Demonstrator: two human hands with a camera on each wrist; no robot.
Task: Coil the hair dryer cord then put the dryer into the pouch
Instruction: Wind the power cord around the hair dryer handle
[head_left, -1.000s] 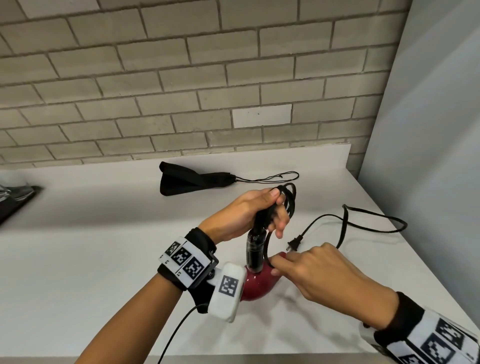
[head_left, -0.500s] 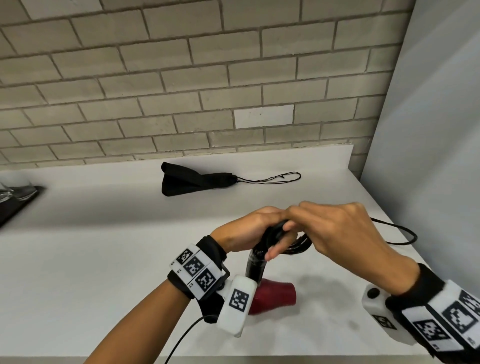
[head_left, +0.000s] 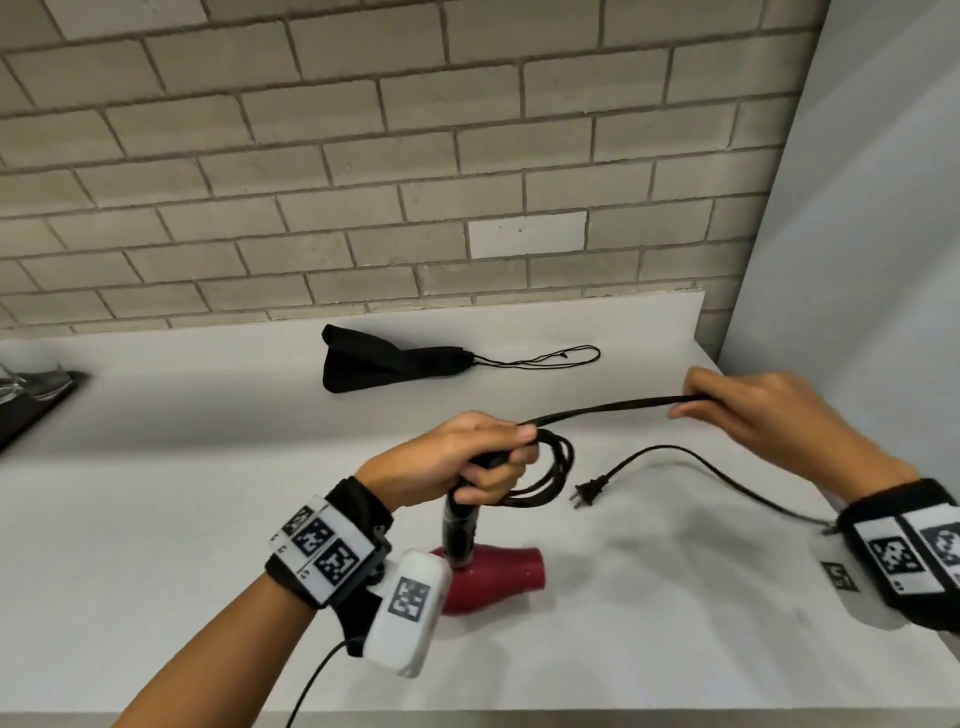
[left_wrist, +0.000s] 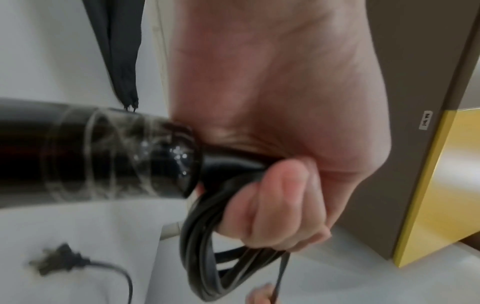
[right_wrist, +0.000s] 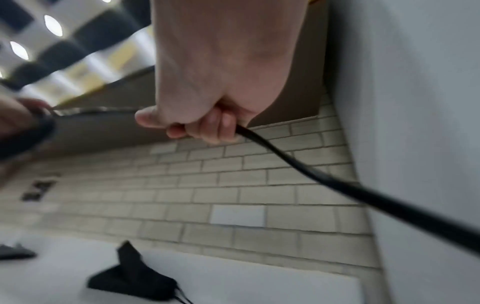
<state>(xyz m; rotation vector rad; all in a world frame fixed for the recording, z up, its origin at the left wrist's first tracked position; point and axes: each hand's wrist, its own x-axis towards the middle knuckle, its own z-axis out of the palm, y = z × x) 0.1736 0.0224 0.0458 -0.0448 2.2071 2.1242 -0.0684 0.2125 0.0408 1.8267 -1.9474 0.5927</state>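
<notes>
A person's two hands work over a white worktop (head_left: 156, 519) that meets a pale brick wall (head_left: 363, 156) at its far edge. The left hand (head_left: 457, 457) is clenched around the top of the black handle of a hair dryer (head_left: 498, 571), together with several finished loops of the black cord (head_left: 613, 405). The dryer stands handle-up near the front edge, its dark red barrel lying on the worktop and pointing toward the right edge. In the left wrist view the loops hang below the curled fingers (left_wrist: 272, 205), and clear tape or film appears wrapped around the handle.

The right hand (head_left: 763, 421) is raised toward the right edge, its fingers curled around the cord, which runs in a straight line from the left hand to it. Past the right hand the cord drops under the wrist and curves back along the worktop to the two-pin plug (head_left: 589, 491), which lies just right of the loops.

The black drawstring pouch (head_left: 389, 358) lies flat near the far edge, well apart from the dryer, its string (head_left: 545, 356) trailing toward the right.

Both wrists wear black bands with square black-and-white coded markers. A small white label on a brown panel in the left wrist view is too blurred to read.
</notes>
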